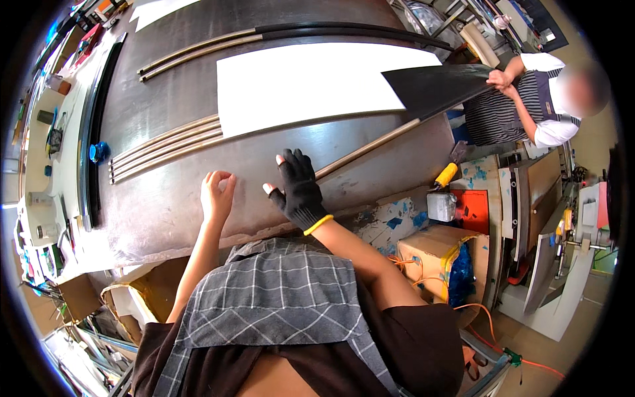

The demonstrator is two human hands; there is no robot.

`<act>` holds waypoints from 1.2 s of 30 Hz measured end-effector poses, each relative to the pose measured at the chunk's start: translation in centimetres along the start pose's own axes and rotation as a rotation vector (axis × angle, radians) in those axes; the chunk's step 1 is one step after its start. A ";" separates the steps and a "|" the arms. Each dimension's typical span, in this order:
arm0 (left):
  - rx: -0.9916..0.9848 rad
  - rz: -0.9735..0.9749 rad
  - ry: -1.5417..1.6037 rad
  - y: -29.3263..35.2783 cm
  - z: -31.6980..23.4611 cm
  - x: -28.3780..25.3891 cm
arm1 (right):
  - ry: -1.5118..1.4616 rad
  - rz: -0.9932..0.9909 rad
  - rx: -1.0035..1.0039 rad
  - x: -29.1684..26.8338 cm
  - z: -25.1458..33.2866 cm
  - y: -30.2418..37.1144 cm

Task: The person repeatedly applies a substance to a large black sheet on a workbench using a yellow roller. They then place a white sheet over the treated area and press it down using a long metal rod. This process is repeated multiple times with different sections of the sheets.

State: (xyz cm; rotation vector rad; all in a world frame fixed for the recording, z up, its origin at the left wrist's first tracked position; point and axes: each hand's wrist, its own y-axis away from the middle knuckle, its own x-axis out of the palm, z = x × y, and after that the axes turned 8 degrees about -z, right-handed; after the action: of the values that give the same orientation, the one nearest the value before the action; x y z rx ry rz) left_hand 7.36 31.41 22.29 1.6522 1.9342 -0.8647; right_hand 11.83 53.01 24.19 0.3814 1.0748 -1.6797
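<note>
Resting mid-frame on the dark metal counter (165, 205), the gloved right hand (299, 188) spreads open fingers beside a thin rod (367, 147); the bare left hand (217, 193) curls loosely, holding nothing visible; a co-worker's hands (501, 81) grip black sheet (433, 86) upper right.

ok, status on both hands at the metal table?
Left hand bare, fingers curled, resting on dark metal table. Right hand gloved, flat by long rod. Neither holds anything. Co-worker holds black sheet far end.

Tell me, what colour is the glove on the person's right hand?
Black, with a yellow cuff band; the fingerless fabric glove shows best in the head view.
</note>
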 end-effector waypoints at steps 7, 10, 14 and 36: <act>0.139 -0.109 -0.037 -5.6 -1.7 4.8 | 0.064 -0.042 0.050 6.6 -0.7 -6.6; 0.196 -0.177 -0.167 -7.5 -2.5 6.6 | 0.124 -0.045 0.087 7.5 -2.4 -9.9; 0.233 -0.280 -0.308 -8.7 -4.3 9.4 | 0.239 -0.035 0.142 6.4 -9.4 -11.2; -0.245 -0.402 -0.583 -8.5 1.9 10.5 | 0.512 -0.180 0.998 -27.9 -62.2 -9.7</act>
State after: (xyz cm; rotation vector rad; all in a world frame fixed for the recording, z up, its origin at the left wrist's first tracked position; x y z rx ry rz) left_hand -2.97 36.62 15.13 0.7612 1.8646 -1.0601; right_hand -1.33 119.86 14.34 1.4420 0.5263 -2.2682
